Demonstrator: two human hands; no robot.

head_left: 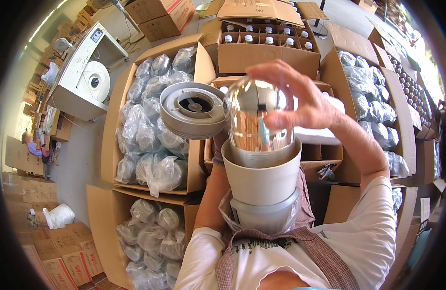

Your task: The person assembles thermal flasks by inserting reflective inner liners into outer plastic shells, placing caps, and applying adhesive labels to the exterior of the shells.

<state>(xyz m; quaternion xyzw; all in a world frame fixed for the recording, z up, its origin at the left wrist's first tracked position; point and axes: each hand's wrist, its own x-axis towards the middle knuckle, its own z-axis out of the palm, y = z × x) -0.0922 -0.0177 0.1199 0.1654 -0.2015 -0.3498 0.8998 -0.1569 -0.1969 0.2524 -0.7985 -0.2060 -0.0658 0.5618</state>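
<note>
My right hand point(302, 99) curves its fingers and thumb around a shiny silvered glass flask liner point(242, 116), rounded end up. The liner stands partly inside a cream round flask body point(261, 181) with an open rim. A grey plastic piece point(261, 215) shows under this body, close against my apron, with clear plastic film around it. Left of the liner, a grey round threaded part point(194, 128) with a ribbed centre hangs tilted in the air. My left forearm point(212, 193) rises behind these parts; my left hand and its fingers are hidden there.
Open cartons with plastic-wrapped round items point(148, 116) stand at left, lower left point(153, 237) and right point(368, 96). Ahead, a divided carton point(266, 60) holds several capped bottles. A white machine point(83, 72) with a round disc stands far left. Another person point(34, 145) is at the left edge.
</note>
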